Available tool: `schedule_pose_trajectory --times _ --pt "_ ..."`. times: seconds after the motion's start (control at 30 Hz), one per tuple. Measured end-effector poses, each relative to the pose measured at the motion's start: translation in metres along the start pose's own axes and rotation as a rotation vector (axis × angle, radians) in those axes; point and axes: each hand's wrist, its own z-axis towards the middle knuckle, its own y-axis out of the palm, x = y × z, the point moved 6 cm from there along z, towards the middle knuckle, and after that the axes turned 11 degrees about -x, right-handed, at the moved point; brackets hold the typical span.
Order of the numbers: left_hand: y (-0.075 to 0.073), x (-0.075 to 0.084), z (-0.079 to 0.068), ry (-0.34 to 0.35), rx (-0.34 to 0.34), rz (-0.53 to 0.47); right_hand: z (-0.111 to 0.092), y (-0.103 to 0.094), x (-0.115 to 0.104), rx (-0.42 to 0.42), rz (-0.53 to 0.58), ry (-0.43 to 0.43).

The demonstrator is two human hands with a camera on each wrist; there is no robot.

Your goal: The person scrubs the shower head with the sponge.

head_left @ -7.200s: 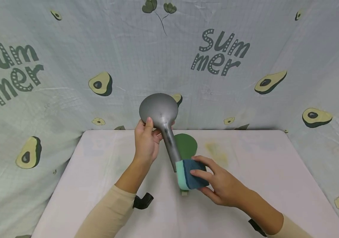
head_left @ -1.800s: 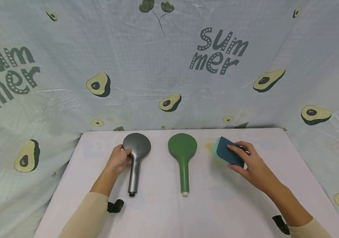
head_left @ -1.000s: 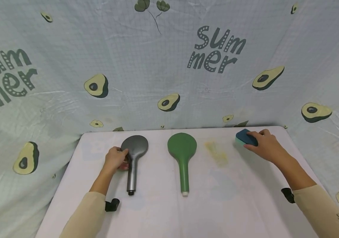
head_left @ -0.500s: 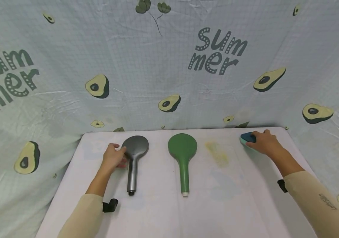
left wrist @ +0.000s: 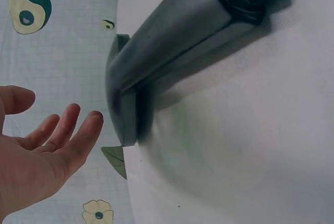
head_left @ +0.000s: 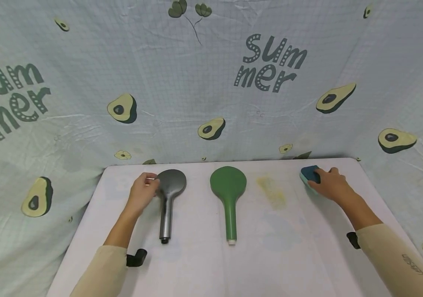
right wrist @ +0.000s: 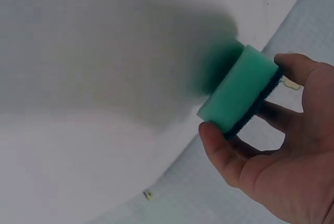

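Note:
A grey shower head [head_left: 172, 181] with a black threaded end lies on the table, its handle toward the person. My left hand [head_left: 142, 193] is just left of its round head; in the left wrist view the hand [left wrist: 47, 156] has loose, parted fingers with nothing between them, close to the shower head [left wrist: 172, 31]. At the back right, my right hand [head_left: 332, 185] pinches a sponge [head_left: 309, 173]. The right wrist view shows the sponge's [right wrist: 240, 91] pale green foam side and dark blue scouring side, thumb and fingers at its edges.
A green shower head [head_left: 228, 185] with a white end lies mid-table, parallel to the grey one. To its right a yellowish stain [head_left: 271, 192] marks the white tabletop [head_left: 196, 268]. A printed cloth [head_left: 182, 82] with avocados hangs behind the table.
The grey shower head, earlier held up against the sponge, now lies on the table, and my left hand has let go of it. My right hand has carried the sponge to the back right.

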Motion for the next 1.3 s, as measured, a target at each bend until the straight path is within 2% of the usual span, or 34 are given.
schedule_pose_trajectory --times 0.23,0.47,0.77,0.87,0.97,1.17,1.23,1.3 --pt "-0.005 0.013 -0.004 0.056 0.028 0.042 -0.007 0.018 0.007 0.058 0.07 -0.019" --pt "-0.003 0.024 -0.012 0.128 0.031 0.105 -0.01 0.024 0.005 0.121 0.084 -0.033" --pt "0.016 0.043 -0.022 0.29 0.042 0.323 -0.019 0.019 0.004 0.158 0.088 -0.025" --pt "0.02 0.051 -0.027 0.334 0.055 0.403 -0.027 0.008 -0.003 0.255 0.072 -0.078" --pt "0.024 0.062 -0.03 0.353 0.07 0.489 -0.036 -0.009 -0.018 0.404 0.055 -0.152" --pt "0.035 0.082 -0.032 0.401 0.117 0.646 -0.064 -0.04 -0.071 0.705 0.031 -0.34" --pt "0.04 0.087 -0.03 0.406 0.12 0.676 -0.071 -0.044 -0.09 0.772 0.02 -0.394" --pt "0.046 0.089 -0.027 0.4 0.121 0.697 -0.075 -0.043 -0.107 0.793 0.01 -0.424"
